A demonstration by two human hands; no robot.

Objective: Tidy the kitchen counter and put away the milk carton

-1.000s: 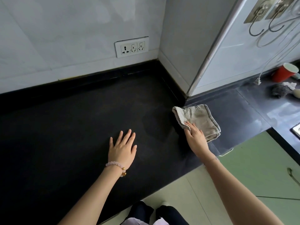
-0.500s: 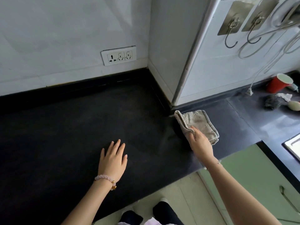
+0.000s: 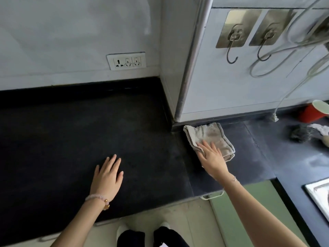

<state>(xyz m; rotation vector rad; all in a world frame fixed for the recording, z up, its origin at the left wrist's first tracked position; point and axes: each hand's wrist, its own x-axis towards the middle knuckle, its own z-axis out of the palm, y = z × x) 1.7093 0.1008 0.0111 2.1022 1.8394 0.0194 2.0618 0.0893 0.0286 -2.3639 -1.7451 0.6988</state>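
Observation:
A folded grey cloth (image 3: 211, 136) lies on the black counter (image 3: 71, 139) just right of the wall corner. My right hand (image 3: 211, 157) presses flat on the cloth's near half, fingers spread over it. My left hand (image 3: 107, 177) rests palm down on the bare counter to the left, fingers apart, holding nothing; a pink bead bracelet sits on that wrist. No milk carton is in view.
A red cup (image 3: 314, 111), a dark scrubber (image 3: 300, 133) and a white rag lie at the far right. A sink edge (image 3: 318, 195) shows at lower right. Metal hooks (image 3: 232, 50) and a hose hang on the wall; a socket strip (image 3: 126, 61) is behind.
My right hand has slid the cloth slightly back toward the wall corner. My left hand has stayed flat on the counter. The view has tilted up.

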